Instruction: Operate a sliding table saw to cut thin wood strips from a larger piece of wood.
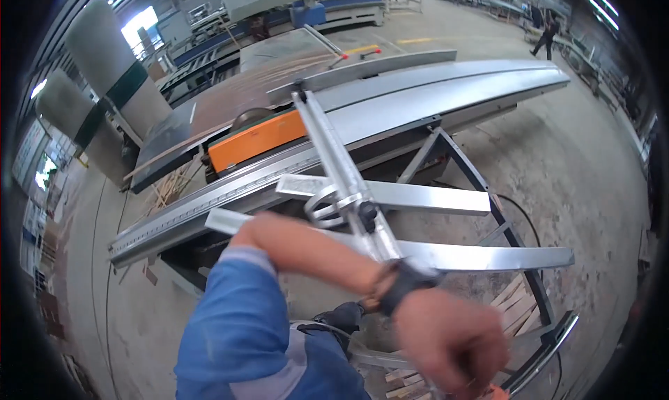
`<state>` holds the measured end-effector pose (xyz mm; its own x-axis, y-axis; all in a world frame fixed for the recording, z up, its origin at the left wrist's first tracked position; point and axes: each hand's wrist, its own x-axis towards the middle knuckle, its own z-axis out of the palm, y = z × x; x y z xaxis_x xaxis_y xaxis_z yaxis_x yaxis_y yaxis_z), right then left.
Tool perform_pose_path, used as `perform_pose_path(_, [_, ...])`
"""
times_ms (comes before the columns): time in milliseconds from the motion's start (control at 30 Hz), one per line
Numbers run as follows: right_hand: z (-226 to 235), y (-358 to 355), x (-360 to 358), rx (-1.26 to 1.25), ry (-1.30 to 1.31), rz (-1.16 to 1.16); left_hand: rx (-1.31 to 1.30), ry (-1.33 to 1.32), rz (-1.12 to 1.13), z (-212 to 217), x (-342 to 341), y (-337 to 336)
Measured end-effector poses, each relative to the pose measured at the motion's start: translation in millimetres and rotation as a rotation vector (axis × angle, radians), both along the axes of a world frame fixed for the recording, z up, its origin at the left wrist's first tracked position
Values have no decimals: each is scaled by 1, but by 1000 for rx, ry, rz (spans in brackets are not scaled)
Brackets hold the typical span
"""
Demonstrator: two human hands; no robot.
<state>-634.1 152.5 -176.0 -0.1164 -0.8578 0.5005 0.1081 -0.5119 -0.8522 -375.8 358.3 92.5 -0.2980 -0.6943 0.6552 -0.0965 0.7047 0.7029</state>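
My left arm, in a blue sleeve with a grey band, comes up from the lower left and bends across the view. A dark watch point(406, 283) sits on its wrist. My left hand point(453, 344) is blurred at the lower right with its fingers curled downward; something small and orange shows at the fingertips, and I cannot tell if the hand holds it. The hand hangs over the outer end of a sliding table saw's metal fence bar point(341, 170) and its flat support arms point(481, 257). My right hand is out of view.
The sliding table saw point(432, 93) has a long grey table and an orange blade guard point(258, 141). Wood offcuts point(519, 306) lie on the concrete floor under the frame. Dust collector bags point(111, 58) stand at the left. A person point(547, 34) walks far off at the upper right.
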Motion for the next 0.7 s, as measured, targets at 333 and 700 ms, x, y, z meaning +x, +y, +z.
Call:
perform_pose_path(333, [23,122,38,-114,-159,1029,-537,73,304,44,-161,236])
perform_pose_path(700, [69,447,201,-246,804,1399,-1012,-342,784,33,-108,395])
